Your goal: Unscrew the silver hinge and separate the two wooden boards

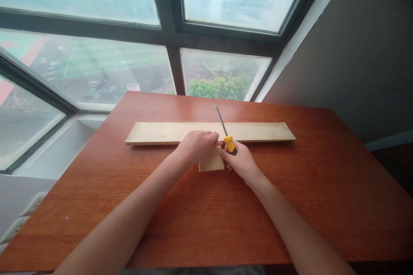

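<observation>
A long pale wooden plank (258, 131) lies across the far half of a red-brown wooden table (206, 215). A small pale wood block (211, 163) sits just in front of it. My left hand (195, 146) is curled over the block's top left, fingertips at the plank's near edge. My right hand (240, 161) grips a screwdriver by its yellow and black handle (229, 143). Its metal shaft (221, 120) points up and away over the plank. The two hands almost touch above the block.
Large windows with dark frames (171, 38) stand behind the table, above a white sill (64, 137) at the left. A grey wall (355, 51) rises on the right. The table's right edge (371, 154) drops to a dark floor.
</observation>
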{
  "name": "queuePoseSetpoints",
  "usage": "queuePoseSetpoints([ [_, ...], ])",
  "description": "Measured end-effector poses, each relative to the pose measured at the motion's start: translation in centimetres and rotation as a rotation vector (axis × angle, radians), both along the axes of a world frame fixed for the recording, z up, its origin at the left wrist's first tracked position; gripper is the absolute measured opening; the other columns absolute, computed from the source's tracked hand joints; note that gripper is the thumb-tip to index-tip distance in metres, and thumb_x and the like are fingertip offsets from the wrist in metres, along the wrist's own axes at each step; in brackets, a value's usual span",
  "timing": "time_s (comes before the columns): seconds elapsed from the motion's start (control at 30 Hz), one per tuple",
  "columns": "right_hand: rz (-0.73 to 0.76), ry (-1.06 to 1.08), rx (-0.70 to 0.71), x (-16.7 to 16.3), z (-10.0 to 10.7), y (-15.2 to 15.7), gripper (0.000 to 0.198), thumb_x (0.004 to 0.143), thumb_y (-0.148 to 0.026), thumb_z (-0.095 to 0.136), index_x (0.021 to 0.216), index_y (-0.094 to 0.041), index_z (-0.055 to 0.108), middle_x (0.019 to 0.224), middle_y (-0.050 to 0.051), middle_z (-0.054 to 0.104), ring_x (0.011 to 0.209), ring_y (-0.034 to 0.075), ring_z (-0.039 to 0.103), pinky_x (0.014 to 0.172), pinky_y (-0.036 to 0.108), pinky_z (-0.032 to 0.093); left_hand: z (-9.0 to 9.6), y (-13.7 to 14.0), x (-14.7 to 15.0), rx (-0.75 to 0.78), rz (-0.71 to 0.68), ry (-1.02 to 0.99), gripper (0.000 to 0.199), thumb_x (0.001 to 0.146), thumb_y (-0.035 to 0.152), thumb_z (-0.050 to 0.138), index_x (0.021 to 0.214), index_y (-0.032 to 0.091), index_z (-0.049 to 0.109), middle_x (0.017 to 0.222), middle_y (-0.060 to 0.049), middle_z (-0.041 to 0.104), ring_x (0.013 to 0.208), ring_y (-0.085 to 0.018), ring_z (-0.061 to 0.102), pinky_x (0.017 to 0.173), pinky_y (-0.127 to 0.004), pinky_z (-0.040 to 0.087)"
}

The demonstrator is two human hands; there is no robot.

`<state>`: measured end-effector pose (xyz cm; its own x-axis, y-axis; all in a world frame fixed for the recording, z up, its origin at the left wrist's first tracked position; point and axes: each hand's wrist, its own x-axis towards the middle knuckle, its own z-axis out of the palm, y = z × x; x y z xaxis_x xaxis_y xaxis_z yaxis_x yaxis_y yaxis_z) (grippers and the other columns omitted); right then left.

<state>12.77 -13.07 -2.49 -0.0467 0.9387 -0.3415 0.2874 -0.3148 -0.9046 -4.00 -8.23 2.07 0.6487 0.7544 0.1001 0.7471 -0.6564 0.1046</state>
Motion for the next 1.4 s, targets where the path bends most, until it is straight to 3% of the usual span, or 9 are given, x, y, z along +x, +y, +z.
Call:
queuePoseSetpoints([
  [0.23,-0.019,0.060,0.002,-0.2,0.6,0.0,0.019,0.092,-0.032,0.060,0.096,-0.013,0.060,0.070,-0.005,0.056,0.050,0.004,0.049,0.047,0.018,0.045,0.2,0.4,-1.4,-0.144,-0.060,-0.220,0.021,0.093,0.028,0.054,0.083,0.017,0.069,0.069,-0.004,0.069,0.060,-0.014,0.061,0.056,-0.023,0.036],
  [0.57,-0.016,0.077,0.036,-0.2,0.5,-0.1,0.018,0.091,-0.031,0.061,0.093,-0.013,0.059,0.066,-0.007,0.053,0.048,0.004,0.047,0.045,0.017,0.043,0.4,0.6,-2.0,-0.226,-0.087,-0.221,0.021,0.094,0.026,0.052,0.101,0.022,0.072,0.078,-0.004,0.074,0.066,-0.015,0.065,0.059,-0.022,0.036],
  [0.87,-0.013,0.044,0.019,-0.3,0.4,0.0,0.018,0.092,-0.031,0.060,0.096,-0.013,0.059,0.070,-0.005,0.056,0.050,0.004,0.049,0.046,0.017,0.044,0.6,0.6,-0.7,-0.148,-0.040,-0.128,0.020,0.089,0.023,0.055,0.074,0.016,0.066,0.065,-0.004,0.066,0.055,-0.013,0.055,0.052,-0.023,0.029],
  [1.0,-0.001,0.040,0.021,-0.2,0.2,0.1,0.019,0.092,-0.032,0.060,0.096,-0.013,0.060,0.070,-0.005,0.056,0.050,0.004,0.049,0.046,0.017,0.044,0.5,0.4,-0.6,-0.181,0.026,-0.112,0.018,0.089,0.024,0.054,0.078,0.016,0.067,0.062,-0.003,0.064,0.053,-0.014,0.054,0.050,-0.024,0.027],
  [1.13,0.006,0.029,0.025,-0.1,0.2,0.1,0.019,0.092,-0.032,0.060,0.097,-0.013,0.060,0.070,-0.005,0.056,0.051,0.004,0.050,0.047,0.018,0.045,0.6,0.5,-1.0,-0.230,-0.055,-0.197,0.016,0.090,0.022,0.054,0.090,0.018,0.070,0.070,-0.003,0.069,0.060,-0.013,0.059,0.056,-0.022,0.033],
  [1.4,0.005,0.020,0.028,-0.1,0.1,0.1,0.019,0.092,-0.031,0.060,0.097,-0.013,0.059,0.071,-0.005,0.056,0.051,0.005,0.050,0.048,0.018,0.046,0.2,0.6,-0.3,-0.133,-0.021,-0.099,0.026,0.094,0.030,0.049,0.076,0.016,0.061,0.064,-0.003,0.063,0.053,-0.013,0.052,0.051,-0.024,0.027],
])
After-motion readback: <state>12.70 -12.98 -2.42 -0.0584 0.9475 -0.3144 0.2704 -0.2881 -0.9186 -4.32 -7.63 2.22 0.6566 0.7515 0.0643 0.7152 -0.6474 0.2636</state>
